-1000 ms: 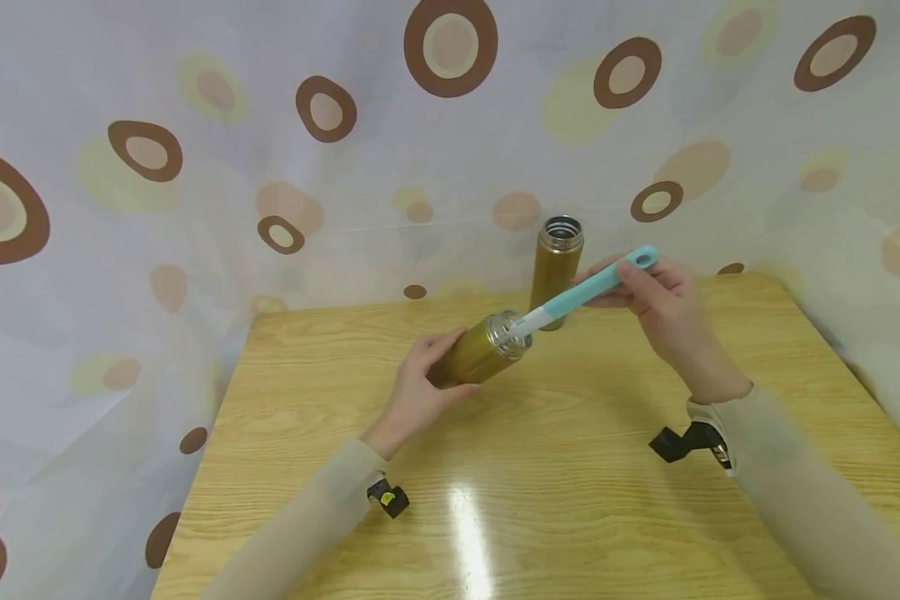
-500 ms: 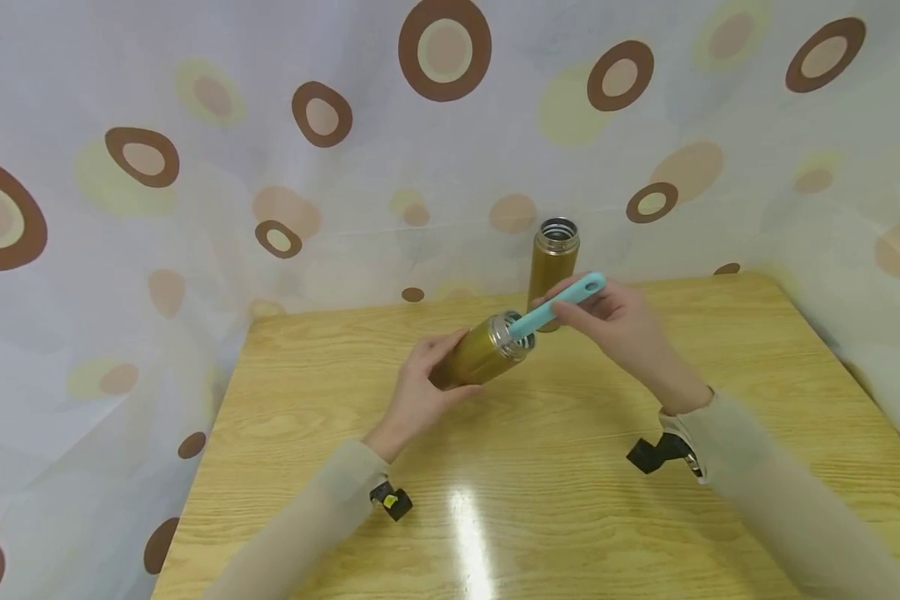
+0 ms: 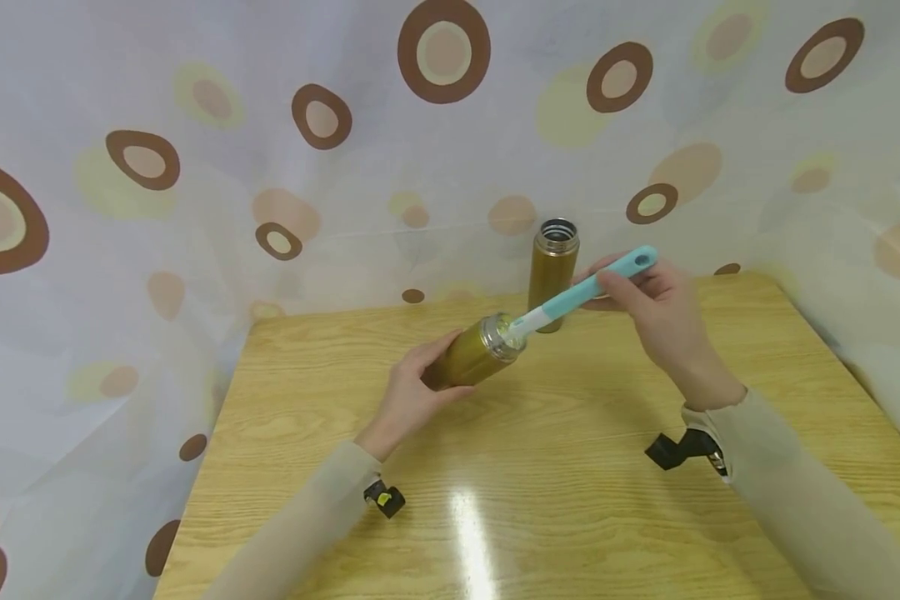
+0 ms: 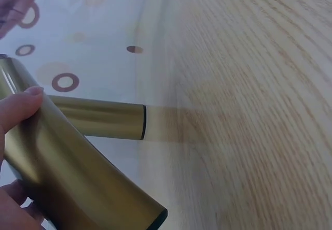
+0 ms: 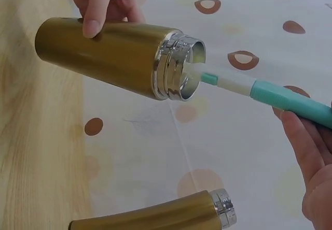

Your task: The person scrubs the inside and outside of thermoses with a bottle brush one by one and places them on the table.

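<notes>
The held bottle (image 3: 468, 358) is a smooth, metallic gold cylinder with a shiny silver threaded neck, its mouth uncovered. Out of that mouth comes a slim handle (image 3: 574, 297), turquoise toward its free end, which has a hole through it, and white nearer the bottle; its far end is hidden inside. The left hand (image 3: 408, 392) reaches in from the near left and grips the bottle's lower body, thumb on the near side and fingers around the far side. The right hand (image 3: 663, 321), wrist bent inward, pinches the turquoise part between thumb and fingers. Held over the counter (image 3: 330, 517), the bottle lies tilted, mouth toward the person's right and somewhat away; whether its base touches the wood is unclear. The handle runs roughly along the bottle's long axis. Just behind, a second gold bottle (image 3: 546, 275) stands upright, uncovered.
</notes>
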Demonstrator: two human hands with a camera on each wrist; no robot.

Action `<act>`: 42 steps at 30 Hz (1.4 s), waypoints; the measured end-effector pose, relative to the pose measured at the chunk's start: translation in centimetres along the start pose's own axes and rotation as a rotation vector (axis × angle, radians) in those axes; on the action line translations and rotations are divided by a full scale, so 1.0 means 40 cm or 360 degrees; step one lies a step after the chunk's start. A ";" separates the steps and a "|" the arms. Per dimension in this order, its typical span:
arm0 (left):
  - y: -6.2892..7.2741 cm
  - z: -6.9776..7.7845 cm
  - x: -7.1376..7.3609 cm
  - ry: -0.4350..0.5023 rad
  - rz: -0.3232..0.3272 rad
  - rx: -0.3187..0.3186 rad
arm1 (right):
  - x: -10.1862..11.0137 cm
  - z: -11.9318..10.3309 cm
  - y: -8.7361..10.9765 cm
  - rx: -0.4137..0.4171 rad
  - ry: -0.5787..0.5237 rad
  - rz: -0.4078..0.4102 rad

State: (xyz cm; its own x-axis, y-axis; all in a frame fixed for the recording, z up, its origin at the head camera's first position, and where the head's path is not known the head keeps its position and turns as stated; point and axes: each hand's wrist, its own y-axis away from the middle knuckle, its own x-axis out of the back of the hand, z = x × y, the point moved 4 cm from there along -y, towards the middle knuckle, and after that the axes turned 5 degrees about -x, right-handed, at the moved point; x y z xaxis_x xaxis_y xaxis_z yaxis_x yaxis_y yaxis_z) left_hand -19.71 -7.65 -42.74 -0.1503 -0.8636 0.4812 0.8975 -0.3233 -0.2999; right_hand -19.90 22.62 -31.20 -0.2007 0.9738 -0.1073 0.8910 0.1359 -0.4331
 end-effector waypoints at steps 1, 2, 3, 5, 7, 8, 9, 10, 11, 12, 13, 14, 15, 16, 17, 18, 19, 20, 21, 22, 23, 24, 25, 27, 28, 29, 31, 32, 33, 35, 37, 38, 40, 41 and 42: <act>-0.001 0.000 0.000 -0.0004 -0.0006 -0.0013 | 0.003 -0.003 0.000 0.0008 -0.0005 0.0030; -0.002 0.000 0.001 -0.0008 -0.0008 -0.0023 | 0.006 -0.006 0.000 0.0015 -0.0006 0.0062; -0.003 0.000 0.001 -0.0013 -0.0007 -0.0030 | 0.009 -0.009 0.000 0.0024 -0.0009 0.0089; -0.005 0.002 0.003 -0.0017 0.0000 -0.0050 | 0.015 -0.013 0.001 0.0043 -0.0014 0.0124; -0.007 0.004 0.005 -0.0015 0.0004 -0.0063 | 0.020 -0.017 0.001 0.0072 -0.0039 0.0136; -0.008 0.005 0.006 -0.0018 0.0001 -0.0067 | 0.023 -0.019 0.002 0.0088 -0.0054 0.0139; -0.009 0.005 0.007 -0.0021 -0.0004 -0.0071 | 0.025 -0.020 0.003 0.0105 -0.0052 0.0144; -0.010 0.005 0.008 -0.0021 -0.0009 -0.0076 | 0.028 -0.021 0.004 0.0115 -0.0051 0.0149; -0.010 0.005 0.010 -0.0028 -0.0014 -0.0078 | 0.030 -0.023 0.005 0.0127 -0.0045 0.0152; -0.010 0.004 0.011 -0.0034 -0.0017 -0.0084 | 0.033 -0.024 0.006 0.0133 -0.0035 0.0154; -0.010 0.002 0.013 -0.0046 -0.0019 -0.0090 | 0.035 -0.024 0.007 0.0137 -0.0029 0.0152; -0.009 0.001 0.015 -0.0057 -0.0020 -0.0089 | 0.037 -0.025 0.007 0.0139 -0.0028 0.0147; -0.007 -0.001 0.017 -0.0066 -0.0019 -0.0086 | 0.038 -0.026 0.007 0.0138 -0.0021 0.0148; -0.006 -0.002 0.019 -0.0075 -0.0018 -0.0087 | 0.040 -0.026 0.007 0.0140 -0.0021 0.0155; -0.003 -0.003 0.022 -0.0082 -0.0019 -0.0089 | 0.040 -0.027 0.007 0.0144 -0.0022 0.0166; -0.002 -0.002 0.024 -0.0090 -0.0018 -0.0096 | 0.041 -0.028 0.005 0.0142 -0.0039 0.0184; 0.000 -0.002 0.026 -0.0104 -0.0016 -0.0107 | 0.042 -0.029 0.004 0.0137 -0.0058 0.0209; 0.001 0.001 0.026 -0.0119 -0.0012 -0.0120 | 0.042 -0.031 0.003 0.0127 -0.0062 0.0244; 0.001 0.002 0.026 -0.0142 -0.0002 -0.0139 | 0.042 -0.032 0.001 0.0111 -0.0070 0.0279; 0.002 0.005 0.027 -0.0161 0.0009 -0.0160 | 0.042 -0.032 0.000 0.0092 -0.0077 0.0312; 0.002 0.007 0.027 -0.0182 0.0020 -0.0175 | 0.041 -0.032 -0.002 0.0070 -0.0094 0.0332; 0.002 0.010 0.026 -0.0203 0.0030 -0.0189 | 0.040 -0.031 -0.003 0.0059 -0.0113 0.0343; 0.002 0.012 0.024 -0.0212 0.0043 -0.0194 | 0.040 -0.030 -0.005 0.0051 -0.0119 0.0342; -0.003 0.019 0.019 -0.0213 0.0050 -0.0180 | 0.045 -0.028 -0.009 0.0052 -0.0167 0.0315; -0.005 0.024 0.017 -0.0207 0.0046 -0.0171 | 0.048 -0.027 -0.011 0.0065 -0.0203 0.0284; -0.009 0.028 0.016 -0.0200 0.0044 -0.0167 | 0.052 -0.026 -0.012 0.0083 -0.0239 0.0245; -0.016 0.035 0.018 -0.0185 0.0046 -0.0164 | 0.060 -0.024 -0.015 0.0118 -0.0304 0.0156; -0.019 0.039 0.022 -0.0187 0.0047 -0.0163 | 0.062 -0.023 -0.014 0.0130 -0.0339 0.0107; -0.021 0.041 0.026 -0.0185 0.0053 -0.0165 | 0.062 -0.024 -0.013 0.0148 -0.0352 0.0050; -0.025 0.041 0.035 -0.0184 0.0069 -0.0150 | 0.061 -0.025 -0.008 0.0176 -0.0339 -0.0055; -0.028 0.038 0.041 -0.0177 0.0082 -0.0123 | 0.058 -0.028 -0.004 0.0200 -0.0338 -0.0155; -0.028 0.036 0.043 -0.0172 0.0084 -0.0107 | 0.057 -0.030 -0.001 0.0208 -0.0327 -0.0182; -0.029 0.032 0.046 -0.0161 0.0080 -0.0098 | 0.056 -0.033 0.000 0.0210 -0.0314 -0.0183; -0.028 0.030 0.046 -0.0161 0.0075 -0.0102 | 0.055 -0.033 -0.001 0.0201 -0.0293 -0.0149; -0.026 0.028 0.046 -0.0166 0.0068 -0.0108 | 0.056 -0.033 -0.002 0.0182 -0.0285 -0.0099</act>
State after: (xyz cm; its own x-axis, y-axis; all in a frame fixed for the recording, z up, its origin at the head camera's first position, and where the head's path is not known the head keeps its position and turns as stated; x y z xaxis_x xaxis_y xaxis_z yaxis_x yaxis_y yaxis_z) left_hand -20.47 -8.46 -40.61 -0.0656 -0.8333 0.5489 0.8716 -0.3157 -0.3752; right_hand -19.86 25.01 -30.22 -0.3321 0.9148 -0.2299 0.8248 0.1633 -0.5413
